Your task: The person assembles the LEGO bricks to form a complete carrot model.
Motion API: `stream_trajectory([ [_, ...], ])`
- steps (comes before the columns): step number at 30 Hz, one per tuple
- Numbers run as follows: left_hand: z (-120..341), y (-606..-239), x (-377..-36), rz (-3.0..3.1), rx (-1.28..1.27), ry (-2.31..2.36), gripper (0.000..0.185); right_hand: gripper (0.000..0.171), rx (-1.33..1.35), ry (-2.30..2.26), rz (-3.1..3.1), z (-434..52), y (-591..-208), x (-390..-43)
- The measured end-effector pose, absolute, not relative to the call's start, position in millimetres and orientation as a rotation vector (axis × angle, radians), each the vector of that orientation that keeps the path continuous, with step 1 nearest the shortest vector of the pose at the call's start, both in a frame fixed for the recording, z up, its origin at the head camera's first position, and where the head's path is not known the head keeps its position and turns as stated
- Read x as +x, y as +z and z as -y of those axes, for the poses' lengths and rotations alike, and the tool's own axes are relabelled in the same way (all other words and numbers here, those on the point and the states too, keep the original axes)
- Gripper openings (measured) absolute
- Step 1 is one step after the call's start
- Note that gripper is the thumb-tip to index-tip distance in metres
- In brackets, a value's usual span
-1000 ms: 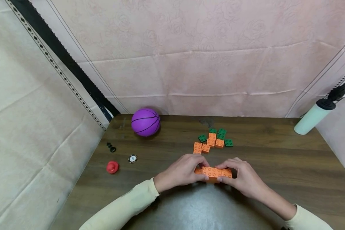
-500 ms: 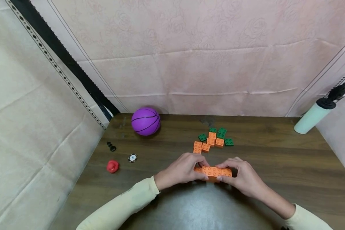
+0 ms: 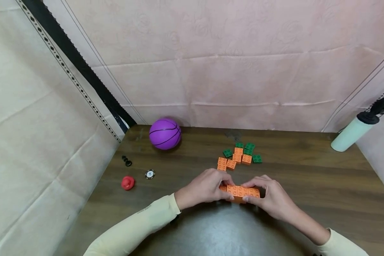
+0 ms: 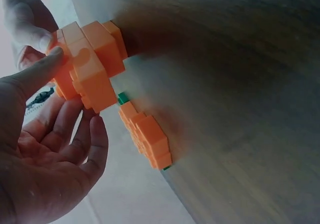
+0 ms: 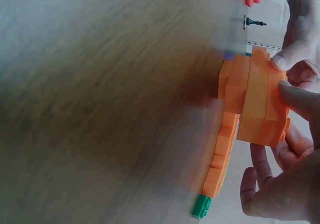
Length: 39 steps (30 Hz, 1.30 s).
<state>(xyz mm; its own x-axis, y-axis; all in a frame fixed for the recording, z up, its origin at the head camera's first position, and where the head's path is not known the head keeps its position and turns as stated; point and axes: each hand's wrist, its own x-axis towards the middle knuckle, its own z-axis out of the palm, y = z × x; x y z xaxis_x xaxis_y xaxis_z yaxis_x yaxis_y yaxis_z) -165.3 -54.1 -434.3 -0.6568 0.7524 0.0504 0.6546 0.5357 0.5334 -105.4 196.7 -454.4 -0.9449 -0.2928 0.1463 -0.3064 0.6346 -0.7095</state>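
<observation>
A stacked block of orange toy building bricks (image 3: 242,192) is held between both hands over the near middle of the table. My left hand (image 3: 208,187) pinches its left end, thumb on the near side and fingers behind. At the other end my right hand (image 3: 273,196) pinches it in the same way. The left wrist view shows the layered stack (image 4: 92,66) with bricks offset in steps; the thumb presses on its studded side. In the right wrist view, the stack's smooth sides (image 5: 255,101) face the camera. Beyond the hands lie loose orange bricks (image 3: 222,163) and green bricks (image 3: 257,159).
A purple ball (image 3: 165,133) sits at the table's far left. Nearer are a small black piece (image 3: 128,163), a poker chip (image 3: 149,174) and a red round object (image 3: 128,182). A mint-green cylinder with a black top (image 3: 350,134) stands at the far right. Cloth hangs behind.
The head view has shifted slightly, so everything appears a little further right. Both hands keep their hold on the orange bricks, with hardly any movement.
</observation>
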Motion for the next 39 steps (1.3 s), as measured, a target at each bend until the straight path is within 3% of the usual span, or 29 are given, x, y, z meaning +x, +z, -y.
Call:
stream_trajectory([
  [26,54.5,-433.7,-146.8,-2.764,1.236,0.572,0.028,0.033,0.550,1.089,2.844,-196.2,-451.5,-108.1],
  [33,63.1,-431.3,-155.3,-2.662,1.163,0.734,0.043,0.036,0.611,1.038,2.809,-197.4,-451.9,-107.4],
  [39,74.4,-428.2,-176.5,-2.757,1.032,0.792,0.036,0.034,0.611,1.021,2.806,-196.9,-451.9,-107.3],
])
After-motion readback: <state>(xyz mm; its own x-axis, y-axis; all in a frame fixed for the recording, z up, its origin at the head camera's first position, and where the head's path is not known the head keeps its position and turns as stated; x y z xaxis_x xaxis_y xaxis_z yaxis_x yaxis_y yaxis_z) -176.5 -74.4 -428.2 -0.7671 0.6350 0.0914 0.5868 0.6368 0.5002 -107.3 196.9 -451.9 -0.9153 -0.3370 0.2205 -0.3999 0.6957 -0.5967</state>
